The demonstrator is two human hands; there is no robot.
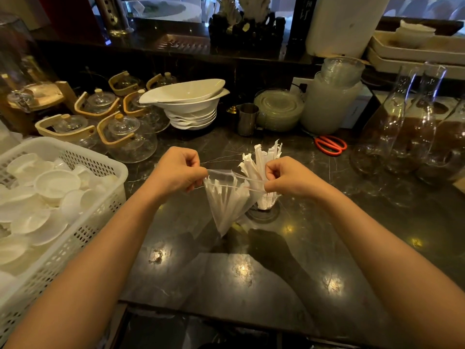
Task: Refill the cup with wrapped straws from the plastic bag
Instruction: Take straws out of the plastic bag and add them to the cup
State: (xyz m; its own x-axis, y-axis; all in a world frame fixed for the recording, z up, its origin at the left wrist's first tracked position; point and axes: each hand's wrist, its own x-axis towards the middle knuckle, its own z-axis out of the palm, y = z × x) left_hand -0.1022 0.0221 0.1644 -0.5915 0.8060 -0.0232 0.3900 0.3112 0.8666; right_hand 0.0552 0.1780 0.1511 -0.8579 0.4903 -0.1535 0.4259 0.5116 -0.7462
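A clear plastic bag (227, 205) with several white wrapped straws inside hangs above the dark marble counter. My left hand (176, 170) pinches the bag's top edge on the left, and my right hand (289, 176) pinches it on the right, stretching the mouth taut between them. Just behind the bag, under my right hand, stands a clear glass cup (266, 201) holding several wrapped straws (264, 157) that fan upward. The cup's lower part is partly hidden by the bag.
A white perforated basket (83, 222) of plastic lids sits at the left. Glass teapots (125, 137), stacked white bowls (188, 104), a steel cup (247, 119), red scissors (329, 144) and glass carafes (407, 127) ring the back and right.
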